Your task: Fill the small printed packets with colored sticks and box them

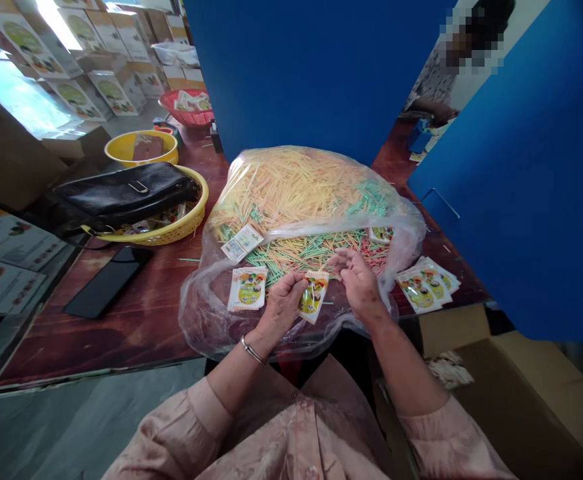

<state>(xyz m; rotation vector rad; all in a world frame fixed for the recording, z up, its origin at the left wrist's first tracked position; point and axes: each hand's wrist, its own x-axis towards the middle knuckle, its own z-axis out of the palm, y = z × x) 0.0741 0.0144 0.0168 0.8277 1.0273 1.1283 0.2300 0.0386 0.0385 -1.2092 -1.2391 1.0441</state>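
My left hand pinches a small printed packet, white with a yellow and green picture, upright over the front of the clear plastic bag. Close to the packet's top edge, my right hand has its fingers curled round a thin pale-yellow stick. The bag is full of short thin sticks in yellow, green and pink. A stack of similar packets lies left of my left hand. Another packet rests on the bag, and one more lies among the sticks at right.
Fanned packets lie at the table's right, above an open cardboard box. Leftward are a phone, a black handbag on a yellow basket, and a red basket. Blue panels stand behind; a person sits beyond.
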